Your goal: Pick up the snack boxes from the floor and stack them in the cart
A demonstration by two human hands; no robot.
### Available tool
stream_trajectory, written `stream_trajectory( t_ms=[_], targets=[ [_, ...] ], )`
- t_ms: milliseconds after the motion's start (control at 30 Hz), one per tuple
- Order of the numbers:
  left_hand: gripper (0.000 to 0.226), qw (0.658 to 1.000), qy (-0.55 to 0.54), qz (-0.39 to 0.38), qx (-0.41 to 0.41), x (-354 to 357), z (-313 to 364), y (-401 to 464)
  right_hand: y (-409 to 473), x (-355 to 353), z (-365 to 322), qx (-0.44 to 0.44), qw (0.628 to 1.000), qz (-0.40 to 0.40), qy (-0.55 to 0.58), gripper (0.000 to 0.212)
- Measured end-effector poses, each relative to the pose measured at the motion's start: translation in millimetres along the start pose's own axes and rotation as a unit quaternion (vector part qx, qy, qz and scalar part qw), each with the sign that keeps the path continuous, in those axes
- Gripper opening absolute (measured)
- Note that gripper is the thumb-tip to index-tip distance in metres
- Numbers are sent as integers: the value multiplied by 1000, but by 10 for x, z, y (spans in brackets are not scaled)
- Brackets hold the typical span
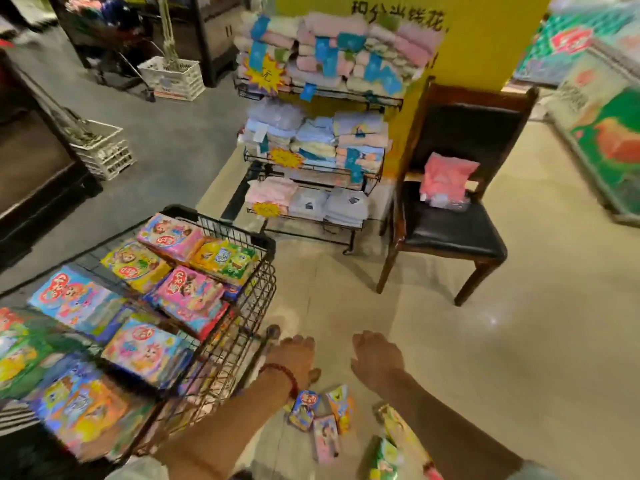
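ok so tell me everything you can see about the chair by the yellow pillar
The chair has a dark brown wooden frame with a black padded seat and backrest that look like leather. It stands upright on the pale tiled floor, its back toward the yellow pillar, right of the towel rack. A pink packet rests on the seat, leaning on the backrest.

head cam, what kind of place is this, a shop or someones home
Most likely a shop floor: a wire cart loaded with snack boxes, a tiered rack of folded towels carrying starburst price tags, and more boxes on the floor.
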State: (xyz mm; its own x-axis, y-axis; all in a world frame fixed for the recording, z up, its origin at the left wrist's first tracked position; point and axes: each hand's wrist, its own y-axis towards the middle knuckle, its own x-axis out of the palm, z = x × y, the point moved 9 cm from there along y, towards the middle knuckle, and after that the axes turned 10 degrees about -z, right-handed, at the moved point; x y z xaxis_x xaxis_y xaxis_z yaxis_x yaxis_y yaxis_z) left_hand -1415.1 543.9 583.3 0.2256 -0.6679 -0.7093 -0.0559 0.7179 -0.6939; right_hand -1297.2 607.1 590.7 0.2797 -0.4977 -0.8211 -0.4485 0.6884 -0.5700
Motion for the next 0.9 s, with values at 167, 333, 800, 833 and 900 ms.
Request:
stream_trajectory(
  t_ms=[167,333,800,833,900],
  targets=[
    [59,998,-7,-69,14,479,225,397,153,617,368,14,998,-68,1,35],
    [64,994,-28,-109,5,1110,126,941,638,1304,427,25,995,-94,34,35],
    [63,977,-1,-209,-47,3567,-547,2906,2181,4292,398,58,973,-199,99,58],
    [64,976,-7,-212,-51,3732,-566,3055,2266,4474,409,65,971,-204,108,59],
    [69,974,-11,-218,-57,4072,-615,3359,2412,4848,412,72,967,-209,128,57]
  ],
)
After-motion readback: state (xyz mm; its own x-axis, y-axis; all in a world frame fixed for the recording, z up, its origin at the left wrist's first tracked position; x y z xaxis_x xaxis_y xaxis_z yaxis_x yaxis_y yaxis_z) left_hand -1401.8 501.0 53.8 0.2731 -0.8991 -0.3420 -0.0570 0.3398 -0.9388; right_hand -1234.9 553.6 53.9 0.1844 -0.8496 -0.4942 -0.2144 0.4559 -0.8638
